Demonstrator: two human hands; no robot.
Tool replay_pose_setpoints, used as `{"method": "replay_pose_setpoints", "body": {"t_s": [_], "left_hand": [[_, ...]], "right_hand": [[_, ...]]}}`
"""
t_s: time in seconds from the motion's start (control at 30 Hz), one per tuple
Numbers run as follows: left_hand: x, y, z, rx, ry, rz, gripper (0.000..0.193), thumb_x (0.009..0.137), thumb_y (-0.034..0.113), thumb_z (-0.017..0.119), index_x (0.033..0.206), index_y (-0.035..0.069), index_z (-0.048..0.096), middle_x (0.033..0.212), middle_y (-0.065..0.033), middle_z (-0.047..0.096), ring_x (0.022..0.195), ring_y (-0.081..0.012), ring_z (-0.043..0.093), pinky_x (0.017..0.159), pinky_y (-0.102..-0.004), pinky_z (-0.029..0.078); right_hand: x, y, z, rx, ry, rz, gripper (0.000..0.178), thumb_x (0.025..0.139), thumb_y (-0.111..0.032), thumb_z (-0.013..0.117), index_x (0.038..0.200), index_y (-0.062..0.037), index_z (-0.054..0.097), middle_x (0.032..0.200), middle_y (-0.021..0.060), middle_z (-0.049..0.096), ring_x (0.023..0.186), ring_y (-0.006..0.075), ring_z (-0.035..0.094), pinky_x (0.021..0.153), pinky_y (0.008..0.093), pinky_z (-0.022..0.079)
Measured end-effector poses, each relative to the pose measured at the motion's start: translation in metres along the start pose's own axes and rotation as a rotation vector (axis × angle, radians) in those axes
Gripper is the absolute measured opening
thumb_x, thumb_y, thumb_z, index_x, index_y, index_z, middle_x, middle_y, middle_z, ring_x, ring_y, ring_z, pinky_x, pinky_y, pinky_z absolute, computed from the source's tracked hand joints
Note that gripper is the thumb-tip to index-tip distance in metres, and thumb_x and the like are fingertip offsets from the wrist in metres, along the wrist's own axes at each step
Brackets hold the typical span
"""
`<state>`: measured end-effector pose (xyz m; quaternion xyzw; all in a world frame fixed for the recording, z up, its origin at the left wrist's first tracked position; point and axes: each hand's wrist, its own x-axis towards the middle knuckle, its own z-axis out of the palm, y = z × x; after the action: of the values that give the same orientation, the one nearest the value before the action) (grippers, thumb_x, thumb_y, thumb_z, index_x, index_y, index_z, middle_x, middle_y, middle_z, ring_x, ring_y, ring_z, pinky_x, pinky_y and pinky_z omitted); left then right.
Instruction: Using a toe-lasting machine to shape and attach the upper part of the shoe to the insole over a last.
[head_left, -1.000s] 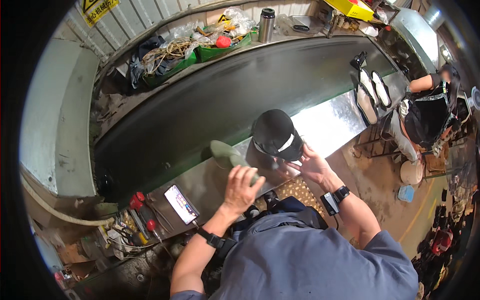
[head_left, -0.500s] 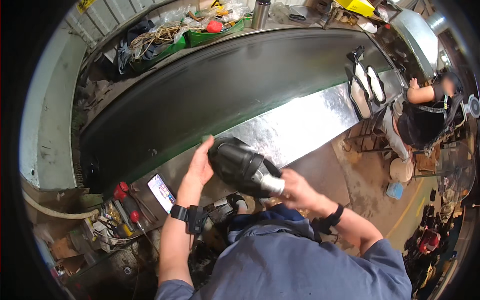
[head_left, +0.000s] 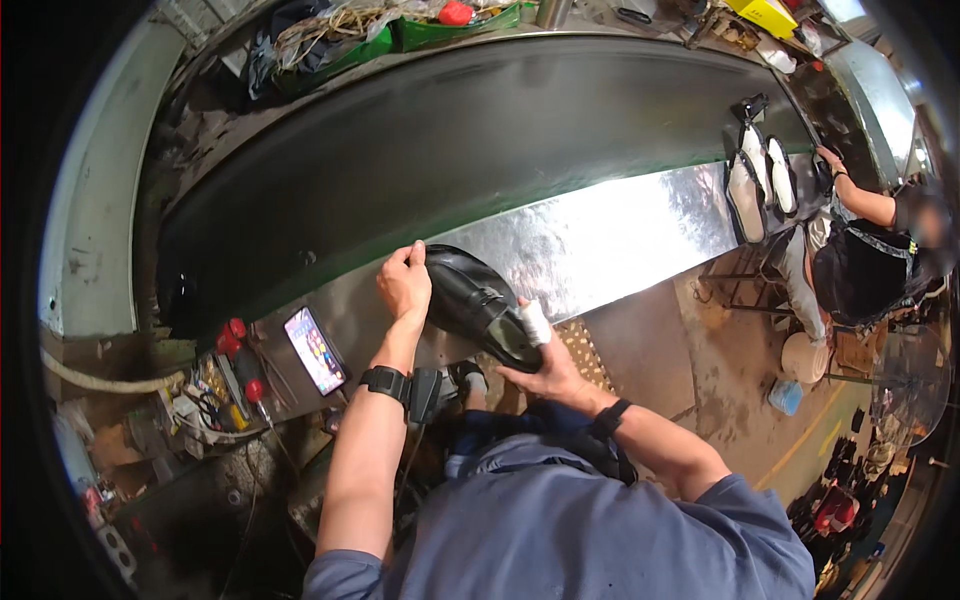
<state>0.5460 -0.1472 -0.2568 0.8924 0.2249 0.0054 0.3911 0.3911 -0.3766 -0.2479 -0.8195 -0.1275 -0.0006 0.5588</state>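
With the right grip (head_left: 560,372) closed partway around the heel end, holds a black shoe (head_left: 460,285) in the head view, at the centre of the frame. Spreads the thumb along the lower side of the heel and a white-wrapped finger along the opposite side. Bends the left grip (head_left: 404,292) inward beside the toe, with fingers curled and fingertips bunched. Cannot tell about contact there, nor about anything pinched inside.

Slants from a rounded toe at upper left to an open heel end at lower right. Looks smooth and glossy, with pale streaks of light over the toe, a raised seam around the front and a strap across the instep. Shows a dark opening behind the strap. Overlaps the near edge of a shiny metal table (head_left: 620,230) in the frame; cannot judge height above.

Includes, left of centre, a phone (head_left: 313,350) with a lit screen and, farther left, a red-and-black tool (head_left: 243,362). Shows pale-lined shoes (head_left: 745,195) on the table at upper right, near a co-worker (head_left: 868,255).
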Motion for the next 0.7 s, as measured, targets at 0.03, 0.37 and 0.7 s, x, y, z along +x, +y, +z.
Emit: {"method": "replay_pose_setpoints", "body": {"t_s": [0.03,0.37,0.7], "left_hand": [[-0.009,-0.007,-0.001,-0.049,-0.082,-0.083,0.033,0.095,0.036,0.066,0.103,0.005,0.076,0.111,-0.0173,0.073,0.102,-0.0347,0.069,0.089,-0.0421,0.052],[-0.058,0.027,0.028,0.179,-0.076,-0.133,0.077,0.07,0.052,0.084,0.123,0.004,0.054,0.12,-0.0222,0.059,0.119,-0.0394,0.057,0.098,-0.05,0.049],[-0.047,0.011,0.012,0.045,0.062,-0.284,0.049,0.072,0.039,0.078,0.105,0.003,0.069,0.102,-0.0207,0.074,0.1,-0.0386,0.07,0.09,-0.0465,0.054]], "right_hand": [[-0.007,0.0,-0.013,0.134,-0.07,0.13,0.093,0.075,-0.017,0.088,0.15,0.0032,0.037,0.153,0.025,0.042,0.145,0.0373,0.04,0.121,0.0432,0.03],[-0.015,0.031,-0.045,-0.188,-0.347,-0.192,0.093,0.075,-0.016,0.085,0.151,0.0003,0.033,0.158,0.0256,0.033,0.146,0.0433,0.033,0.124,0.051,0.024],[0.007,0.017,-0.054,0.1,-0.466,-0.031,0.101,0.082,-0.025,0.082,0.157,0.0021,0.021,0.163,0.024,0.025,0.153,0.0356,0.024,0.124,0.043,0.021]]}}
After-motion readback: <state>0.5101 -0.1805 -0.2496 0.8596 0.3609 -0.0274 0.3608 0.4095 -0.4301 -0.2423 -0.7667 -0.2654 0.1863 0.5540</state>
